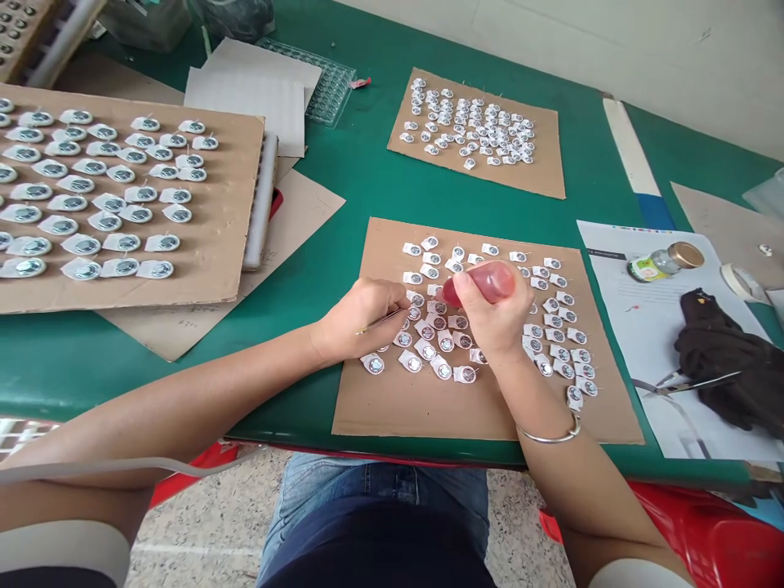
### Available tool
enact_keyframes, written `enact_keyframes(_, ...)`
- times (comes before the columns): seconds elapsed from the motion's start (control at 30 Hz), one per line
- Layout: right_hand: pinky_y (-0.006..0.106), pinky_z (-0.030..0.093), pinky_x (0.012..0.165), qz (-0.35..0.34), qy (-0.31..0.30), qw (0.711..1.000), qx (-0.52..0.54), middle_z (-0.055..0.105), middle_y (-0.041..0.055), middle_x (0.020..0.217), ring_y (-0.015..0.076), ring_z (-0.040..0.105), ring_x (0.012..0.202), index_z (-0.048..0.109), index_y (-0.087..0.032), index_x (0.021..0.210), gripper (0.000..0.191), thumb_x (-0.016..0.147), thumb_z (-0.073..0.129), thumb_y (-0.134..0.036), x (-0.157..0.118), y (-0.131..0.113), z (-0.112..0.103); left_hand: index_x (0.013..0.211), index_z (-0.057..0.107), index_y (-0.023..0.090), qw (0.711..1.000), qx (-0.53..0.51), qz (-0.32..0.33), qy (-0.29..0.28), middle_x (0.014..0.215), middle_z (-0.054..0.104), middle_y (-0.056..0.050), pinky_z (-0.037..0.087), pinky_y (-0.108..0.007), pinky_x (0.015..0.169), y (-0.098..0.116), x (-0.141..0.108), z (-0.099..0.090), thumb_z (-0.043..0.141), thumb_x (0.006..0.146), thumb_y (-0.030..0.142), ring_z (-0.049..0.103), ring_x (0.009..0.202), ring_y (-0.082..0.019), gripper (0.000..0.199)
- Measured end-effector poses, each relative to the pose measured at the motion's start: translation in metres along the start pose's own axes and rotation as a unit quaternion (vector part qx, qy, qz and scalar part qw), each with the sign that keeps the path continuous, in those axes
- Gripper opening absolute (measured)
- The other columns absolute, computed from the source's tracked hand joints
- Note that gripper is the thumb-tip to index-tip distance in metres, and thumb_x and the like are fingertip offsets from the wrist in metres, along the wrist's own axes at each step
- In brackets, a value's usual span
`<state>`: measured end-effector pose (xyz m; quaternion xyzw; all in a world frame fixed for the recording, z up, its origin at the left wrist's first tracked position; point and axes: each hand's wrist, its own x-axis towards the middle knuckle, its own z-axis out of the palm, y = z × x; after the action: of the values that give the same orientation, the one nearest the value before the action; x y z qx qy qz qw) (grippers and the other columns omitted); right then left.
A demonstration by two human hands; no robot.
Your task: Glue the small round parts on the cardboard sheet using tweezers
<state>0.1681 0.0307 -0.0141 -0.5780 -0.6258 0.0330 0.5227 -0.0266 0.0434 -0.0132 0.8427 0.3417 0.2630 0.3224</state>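
Observation:
My right hand (505, 314) is wrapped round a translucent red squeeze bottle (493, 280), its narrow end pointing left over the front cardboard sheet (422, 408). Pinched in my left hand (361, 314) is a thin metal tool (380, 321) that looks like tweezers; its working tip is hidden. Small white tabs with round dark-and-silver centres (441, 366) lie in loose rows on this sheet, beneath and around both hands. Where the bottle's tip ends, and whether it touches a tab, I cannot tell.
A raised cardboard sheet (211, 278) with larger similar pieces stands at left. Another sheet (545, 175) of small pieces lies behind. At right are a paper (603, 269), a glass jar (665, 261), a dark cloth (728, 367) and scissors (679, 385). A clear plastic tray (331, 94) sits at the back.

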Motion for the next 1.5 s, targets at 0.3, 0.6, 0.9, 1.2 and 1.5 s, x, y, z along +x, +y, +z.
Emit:
enact_keyframes(0.3, 0.027, 0.049, 0.06, 0.022, -0.024, 0.999, 0.011, 0.062, 0.0006, 0.068, 0.0117, 0.058, 0.064, 0.058, -0.016, 0.073, 0.025, 0.07, 0.068, -0.038, -0.0022, 0.0005, 0.0016, 0.072, 0.06, 0.012, 1.0, 0.012, 0.019, 0.002, 0.064, 0.061, -0.001, 0.039, -0.022, 0.051, 0.0044, 0.002, -0.0018, 0.05, 0.075, 0.008, 0.053, 0.056, -0.01, 0.011)
enact_keyframes(0.6, 0.027, 0.049, 0.062, 0.016, -0.033, 0.999, -0.001, 0.062, 0.0008, 0.07, 0.0119, 0.059, 0.065, 0.058, -0.016, 0.073, 0.025, 0.071, 0.067, -0.04, -0.0025, 0.0015, 0.0025, 0.074, 0.061, 0.012, 1.0, 0.006, 0.014, -0.001, 0.068, 0.063, -0.003, 0.041, -0.023, 0.053, 0.0059, 0.0015, -0.0028, 0.05, 0.075, 0.009, 0.056, 0.059, -0.011, 0.011)
enact_keyframes(0.9, 0.029, 0.051, 0.062, -0.005, -0.034, 0.999, -0.026, 0.062, 0.0018, 0.071, 0.0135, 0.059, 0.066, 0.057, -0.017, 0.076, 0.029, 0.073, 0.065, -0.044, -0.0037, 0.0021, 0.0022, 0.075, 0.061, 0.013, 1.0, 0.009, 0.007, 0.0, 0.067, 0.063, -0.002, 0.04, -0.022, 0.051, 0.0022, 0.0017, -0.0016, 0.05, 0.075, 0.01, 0.056, 0.058, -0.011, 0.012)
enact_keyframes(1.2, 0.027, 0.05, 0.061, -0.031, -0.03, 0.999, -0.03, 0.062, 0.001, 0.071, 0.0125, 0.059, 0.064, 0.056, -0.018, 0.076, 0.027, 0.072, 0.067, -0.042, -0.0044, 0.001, 0.002, 0.075, 0.062, 0.012, 1.0, -0.002, -0.004, -0.003, 0.067, 0.063, -0.002, 0.039, -0.022, 0.051, 0.0028, 0.0019, -0.0018, 0.051, 0.075, 0.008, 0.056, 0.058, -0.01, 0.012)
enact_keyframes(1.5, 0.026, 0.05, 0.061, -0.049, -0.035, 0.998, -0.025, 0.062, 0.0009, 0.071, 0.0122, 0.059, 0.065, 0.056, -0.018, 0.076, 0.025, 0.073, 0.067, -0.04, -0.0048, 0.0009, 0.0023, 0.075, 0.062, 0.013, 1.0, -0.008, -0.004, 0.004, 0.068, 0.064, -0.001, 0.039, -0.021, 0.051, -0.0006, 0.0008, 0.0002, 0.051, 0.075, 0.008, 0.056, 0.058, -0.01, 0.012)
